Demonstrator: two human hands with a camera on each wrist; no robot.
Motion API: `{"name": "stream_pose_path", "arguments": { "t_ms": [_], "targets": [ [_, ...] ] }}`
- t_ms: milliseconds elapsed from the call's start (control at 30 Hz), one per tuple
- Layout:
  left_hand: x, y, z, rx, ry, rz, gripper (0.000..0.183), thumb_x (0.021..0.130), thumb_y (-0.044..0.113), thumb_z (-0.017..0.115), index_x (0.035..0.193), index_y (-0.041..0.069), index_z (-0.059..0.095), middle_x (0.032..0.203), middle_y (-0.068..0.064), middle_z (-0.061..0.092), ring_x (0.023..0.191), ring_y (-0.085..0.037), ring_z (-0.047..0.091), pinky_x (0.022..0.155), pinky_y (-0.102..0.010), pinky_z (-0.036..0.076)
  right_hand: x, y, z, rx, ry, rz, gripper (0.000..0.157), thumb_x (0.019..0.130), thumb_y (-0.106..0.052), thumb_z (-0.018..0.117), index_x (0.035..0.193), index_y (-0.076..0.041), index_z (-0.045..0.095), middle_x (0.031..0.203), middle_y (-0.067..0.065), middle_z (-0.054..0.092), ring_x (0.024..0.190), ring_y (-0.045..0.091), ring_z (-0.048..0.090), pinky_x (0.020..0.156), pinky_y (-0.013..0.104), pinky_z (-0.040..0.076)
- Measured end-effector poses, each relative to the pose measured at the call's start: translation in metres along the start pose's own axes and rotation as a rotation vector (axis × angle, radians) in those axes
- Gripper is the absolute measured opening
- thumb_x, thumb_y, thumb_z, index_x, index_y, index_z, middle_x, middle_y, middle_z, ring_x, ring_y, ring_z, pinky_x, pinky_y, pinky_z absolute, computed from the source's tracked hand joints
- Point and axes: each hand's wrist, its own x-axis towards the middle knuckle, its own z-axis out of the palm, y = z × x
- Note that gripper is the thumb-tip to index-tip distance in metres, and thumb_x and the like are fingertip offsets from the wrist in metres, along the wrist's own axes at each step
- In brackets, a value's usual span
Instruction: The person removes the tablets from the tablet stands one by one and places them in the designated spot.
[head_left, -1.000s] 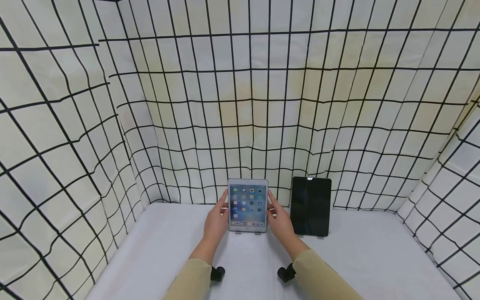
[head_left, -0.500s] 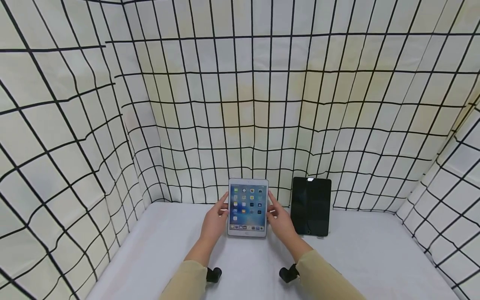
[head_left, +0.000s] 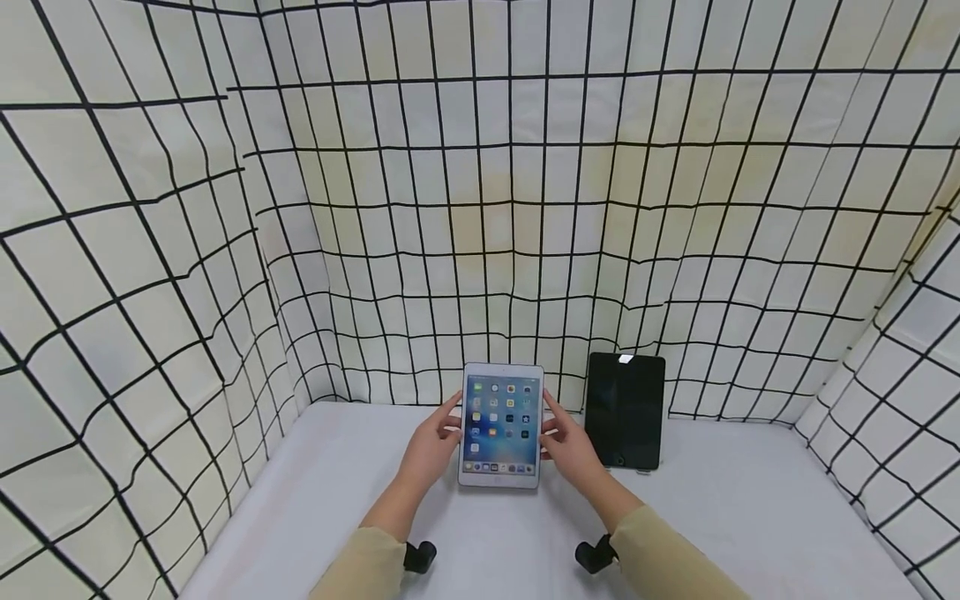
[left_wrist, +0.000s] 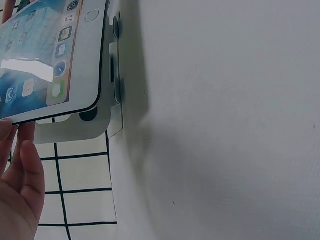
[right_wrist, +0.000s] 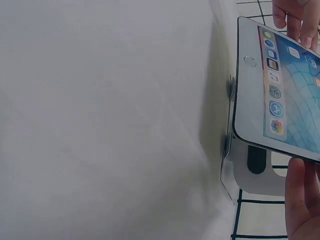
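Note:
A white tablet (head_left: 501,481) with its home screen lit stands upright between my hands in the head view. My left hand (head_left: 427,450) grips its left edge, and my right hand (head_left: 573,454) grips the right edge, fingers reaching behind. Both wrist views show the tablet held in front of a silvery stand (left_wrist: 75,132), with a gap between its back and the stand. The stand has small hooked lips at its base and a dark pad (right_wrist: 256,160) on its face. In the head view the tablet hides the stand.
To the right, a black tablet (head_left: 624,412) with a dark screen leans on its own stand. Both stand on a white-covered table (head_left: 720,517), walled at the back and sides by white cloth with a black grid (head_left: 558,175). Small black wrist cameras (head_left: 596,554) hang under the sleeves.
Both hands have drawn the white tablet off its stand, toward me and slightly lower in the head view. The stand's lips, visible under it earlier, are now covered. The black tablet stays put.

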Motion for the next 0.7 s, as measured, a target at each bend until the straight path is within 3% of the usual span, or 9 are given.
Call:
{"name": "stream_pose_path", "arguments": {
  "t_ms": [267, 700],
  "targets": [
    [-0.011, 0.007, -0.002, 0.005, -0.056, -0.001, 0.066, 0.097, 0.009, 0.061, 0.151, 0.039, 0.039, 0.118, -0.003, 0.064, 0.099, -0.016, 0.062, 0.076, -0.034, 0.053, -0.009, 0.002, -0.008, 0.055, -0.048, 0.04, 0.08, 0.095, 0.003, 0.058, 0.158, -0.034, 0.026, 0.104, 0.012, 0.058, 0.088, 0.023, 0.062, 0.076, 0.038, 0.059],
    [-0.036, 0.0, -0.008, -0.04, -0.105, -0.01, 0.066, 0.095, 0.007, 0.061, 0.153, 0.028, 0.039, 0.113, -0.006, 0.063, 0.091, -0.018, 0.062, 0.07, -0.033, 0.053, -0.031, -0.003, -0.01, 0.102, -0.14, 0.083, 0.079, 0.094, 0.005, 0.059, 0.158, -0.025, 0.026, 0.101, 0.014, 0.059, 0.085, 0.023, 0.064, 0.073, 0.037, 0.06]
  ]
}}
